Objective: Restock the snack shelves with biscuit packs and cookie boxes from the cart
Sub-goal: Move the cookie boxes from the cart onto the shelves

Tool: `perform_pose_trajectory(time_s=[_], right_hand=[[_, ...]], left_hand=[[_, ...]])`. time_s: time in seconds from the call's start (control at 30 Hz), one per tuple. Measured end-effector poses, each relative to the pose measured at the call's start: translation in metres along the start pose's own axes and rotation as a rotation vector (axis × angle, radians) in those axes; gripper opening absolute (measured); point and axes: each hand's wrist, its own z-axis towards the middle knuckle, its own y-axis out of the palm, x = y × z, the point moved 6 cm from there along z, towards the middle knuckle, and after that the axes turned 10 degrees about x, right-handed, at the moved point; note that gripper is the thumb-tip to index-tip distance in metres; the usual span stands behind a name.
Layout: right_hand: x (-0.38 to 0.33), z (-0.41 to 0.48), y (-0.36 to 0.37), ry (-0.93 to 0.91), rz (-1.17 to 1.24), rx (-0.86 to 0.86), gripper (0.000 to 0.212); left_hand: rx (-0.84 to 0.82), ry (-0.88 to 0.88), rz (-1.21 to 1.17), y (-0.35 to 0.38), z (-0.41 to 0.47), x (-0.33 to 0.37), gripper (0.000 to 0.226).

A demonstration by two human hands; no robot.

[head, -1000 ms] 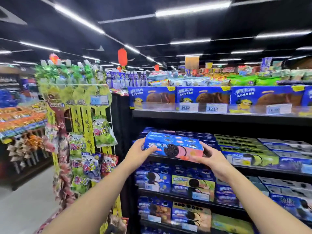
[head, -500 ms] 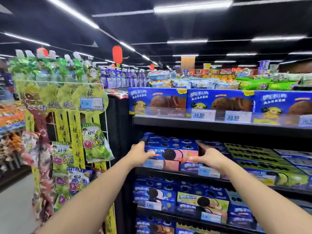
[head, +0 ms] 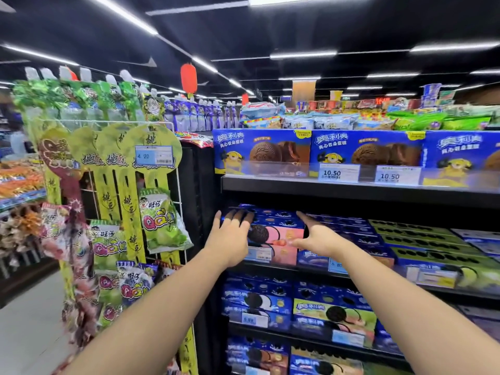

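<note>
A blue and pink cookie box [head: 281, 234] with a sandwich cookie printed on it lies on top of a stack of like boxes, at the left end of the second shelf [head: 305, 269]. My left hand [head: 230, 239] covers its left front corner, with the fingers spread over the top. My right hand [head: 316, 236] presses against its right end, fingers stretched back along the side and thumb at the front. The box sits between my two hands, partly under the upper shelf [head: 351, 190]. No cart is in view.
Large blue cookie boxes [head: 262, 150] with price tags fill the top shelf. Green-fronted boxes [head: 422, 239] lie to the right on the second shelf, and more blue boxes [head: 257, 301] below. A wire rack of candy bags [head: 121, 212] hangs at the left, beside the aisle floor [head: 27, 334].
The cookie box went from in front of the shelf onto the stack and further in. Both hands followed it forward, and my view has moved closer to the shelves.
</note>
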Motion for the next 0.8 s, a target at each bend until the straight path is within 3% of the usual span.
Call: perform_pose_trajectory(time_s=[0.13, 0.3, 0.5, 0.57, 0.8], right_hand=[[-0.002, -0.002, 0.006, 0.032, -0.017, 0.092, 0.102], [-0.009, -0.004, 0.019, 0.049, -0.267, 0.138, 0.096], [-0.011, -0.017, 0.021, 0.092, -0.337, 0.176, 0.082], [-0.014, -0.031, 0.013, 0.021, -0.383, 0.26, 0.081], [-0.006, -0.116, 0.017, -0.343, -0.363, 0.466, 0.046]], left_hand=[[-0.004, 0.0, 0.024, -0.001, 0.002, -0.004, 0.07], [-0.02, -0.031, 0.042, -0.002, 0.003, -0.001, 0.073], [0.098, 0.015, 0.018, -0.015, -0.02, 0.019, 0.068], [0.127, 0.038, -0.014, -0.019, -0.032, 0.028, 0.065], [0.212, 0.158, -0.11, -0.018, -0.093, 0.081, 0.049]])
